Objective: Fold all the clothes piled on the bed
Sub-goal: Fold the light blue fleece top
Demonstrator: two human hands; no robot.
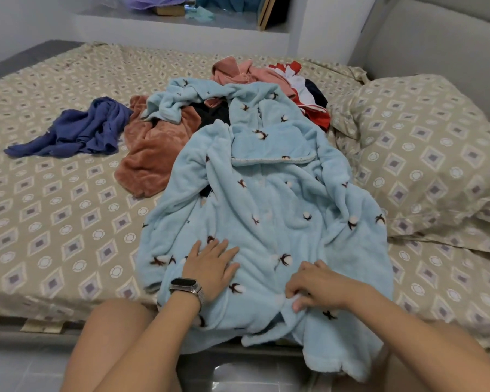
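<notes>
Smoothing is being done on the blue robe, spread down the bed with its hem hanging off the edge; the left hand is laid flat on it, the right hand pinches fabric. Fleece that thick could easily be dragged off the bed, or the pile pulled along with its collar.

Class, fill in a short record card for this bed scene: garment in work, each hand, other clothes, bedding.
Garment in work: light blue fleece robe with a cotton-flower print, spread lengthwise, hem hanging over the bed edge
Left hand: flat on robe
Right hand: pinching robe fabric
Other clothes: navy blue garment; rust-brown fleece garment; pink garment
Bedding: beige diamond-patterned sheet; matching pillow
</notes>
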